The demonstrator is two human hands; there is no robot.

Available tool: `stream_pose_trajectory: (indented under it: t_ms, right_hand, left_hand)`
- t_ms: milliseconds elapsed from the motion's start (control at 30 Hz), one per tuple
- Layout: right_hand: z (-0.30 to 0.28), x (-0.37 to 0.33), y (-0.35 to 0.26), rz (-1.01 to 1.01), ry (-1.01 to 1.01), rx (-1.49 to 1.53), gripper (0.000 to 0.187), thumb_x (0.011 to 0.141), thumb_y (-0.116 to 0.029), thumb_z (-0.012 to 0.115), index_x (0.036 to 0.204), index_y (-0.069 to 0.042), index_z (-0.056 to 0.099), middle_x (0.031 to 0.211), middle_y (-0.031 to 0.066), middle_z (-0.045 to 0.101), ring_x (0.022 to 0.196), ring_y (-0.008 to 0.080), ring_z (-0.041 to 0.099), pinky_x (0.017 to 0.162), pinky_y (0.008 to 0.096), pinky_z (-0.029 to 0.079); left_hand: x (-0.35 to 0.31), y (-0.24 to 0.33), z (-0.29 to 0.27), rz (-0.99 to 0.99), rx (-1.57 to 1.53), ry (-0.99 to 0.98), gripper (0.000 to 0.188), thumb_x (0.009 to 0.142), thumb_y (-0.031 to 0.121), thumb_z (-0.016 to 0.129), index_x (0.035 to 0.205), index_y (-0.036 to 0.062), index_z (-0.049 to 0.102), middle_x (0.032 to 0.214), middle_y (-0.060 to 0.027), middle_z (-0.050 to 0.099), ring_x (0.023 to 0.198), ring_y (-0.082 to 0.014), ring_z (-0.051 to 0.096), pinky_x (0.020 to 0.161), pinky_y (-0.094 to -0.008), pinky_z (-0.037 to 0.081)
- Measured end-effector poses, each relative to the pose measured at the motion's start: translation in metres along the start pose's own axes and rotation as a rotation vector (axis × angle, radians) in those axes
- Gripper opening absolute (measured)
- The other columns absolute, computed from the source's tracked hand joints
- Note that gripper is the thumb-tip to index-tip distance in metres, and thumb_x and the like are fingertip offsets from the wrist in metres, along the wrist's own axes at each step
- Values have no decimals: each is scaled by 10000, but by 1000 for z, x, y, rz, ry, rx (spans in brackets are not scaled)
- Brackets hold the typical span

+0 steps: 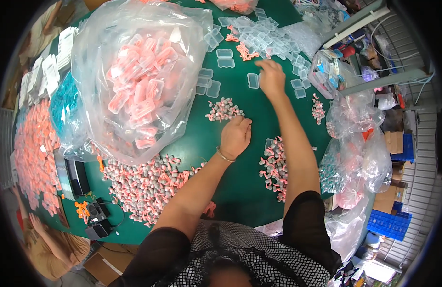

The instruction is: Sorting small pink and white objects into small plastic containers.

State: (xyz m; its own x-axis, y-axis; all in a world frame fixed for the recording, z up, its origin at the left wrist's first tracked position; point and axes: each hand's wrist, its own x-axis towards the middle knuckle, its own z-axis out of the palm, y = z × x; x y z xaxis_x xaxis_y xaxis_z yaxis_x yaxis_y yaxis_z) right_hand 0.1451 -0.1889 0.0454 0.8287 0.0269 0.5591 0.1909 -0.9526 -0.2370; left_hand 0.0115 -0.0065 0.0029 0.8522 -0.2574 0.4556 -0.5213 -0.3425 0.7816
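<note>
My left hand [236,137] has its fingers curled at the near edge of a small pile of pink and grey rounded pieces [224,110]. What its fingertips hold, if anything, is hidden. My right hand [272,76] reaches farther out, fingers apart, beside a single clear plastic case [253,81]. Its fingertips are close to a bundle of pink cords [246,51]. Two clear cases [226,58] lie to the left of that hand, and a few more clear cases [212,88] rest farther left. Beyond it spreads a heap of clear cases [266,36].
A large clear bag [182,110] of pink-filled cases covers the left of the green table [235,182]. Pink and grey pieces [144,189] lie heaped near my left forearm, with another pile [273,167] under my right. Plastic bags [355,158] line the right edge. Other people are at the left.
</note>
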Motion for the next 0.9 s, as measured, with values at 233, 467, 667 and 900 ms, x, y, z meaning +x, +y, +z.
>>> stream_pose_trajectory:
  t_ms: [233,467,667,900]
  right_hand:
    - [3,-29,32,163,-348,-46,251,791,-71,684,1030,-141,708,1094,63,661,1059,314,598,854,442,510]
    - [-34,-47,6,-94,-130,191,97,806,-29,632,884,-60,680,931,96,660,913,324,610,797,431,505]
    - [-74,-92,-19,-325,-345,105,154,764,-20,614,901,-71,664,969,57,632,992,268,590,823,393,480]
    - [-70,-122,-29,-270,-261,179,296,739,51,631,1001,-82,665,1014,64,622,1016,276,590,832,390,470]
  left_hand:
    - [-4,-6,-5,-2,2,5,140,803,30,644,942,46,656,838,-112,570,735,-327,604,642,-422,503]
    - [-5,-7,-6,-21,4,30,127,814,15,644,936,44,657,858,-109,589,758,-322,617,661,-411,510]
    - [-6,-1,-14,-18,-10,151,128,808,35,660,931,69,655,891,-101,603,764,-318,610,666,-422,502]
    - [14,-9,-36,6,288,125,162,747,43,694,895,104,670,881,-77,608,853,-286,594,747,-427,448]
